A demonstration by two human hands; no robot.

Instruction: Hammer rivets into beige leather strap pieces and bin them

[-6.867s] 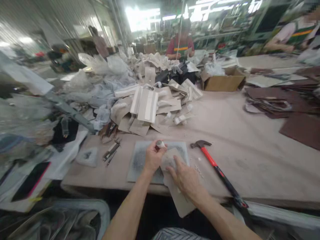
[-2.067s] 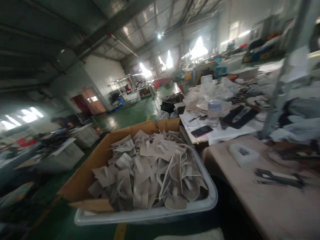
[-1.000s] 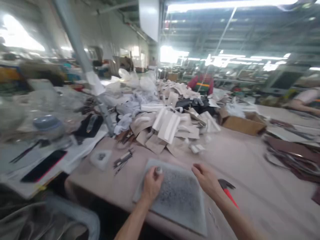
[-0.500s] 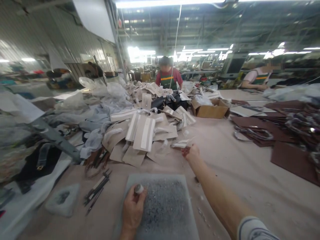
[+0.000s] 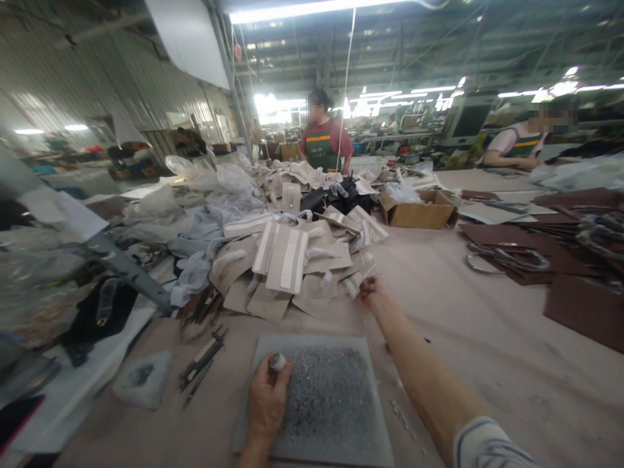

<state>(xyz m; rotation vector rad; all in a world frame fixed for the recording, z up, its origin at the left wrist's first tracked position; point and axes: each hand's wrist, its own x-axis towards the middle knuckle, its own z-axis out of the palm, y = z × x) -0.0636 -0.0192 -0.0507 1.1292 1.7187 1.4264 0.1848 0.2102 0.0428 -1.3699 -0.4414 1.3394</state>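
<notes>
My left hand [image 5: 266, 403] rests on the left edge of a grey, pitted pad [image 5: 331, 403] and is closed round a small metal punch [image 5: 277, 361] whose rounded top sticks out above the fingers. My right hand [image 5: 371, 291] is stretched far forward, its fingers pinched on a small beige piece [image 5: 355, 283] at the near edge of a heap of beige cut pieces [image 5: 292, 253].
Thin metal tools [image 5: 202, 364] and a small grey block [image 5: 141, 383] lie left of the pad. Brown sheets [image 5: 580, 305] cover the right side. A cardboard box [image 5: 419, 211] stands beyond the heap. Two people work at the table's far side.
The view swung from a bin of beige pieces on the left back to the table. My right hand reached forward from the pad to the heap and closed on a small piece.
</notes>
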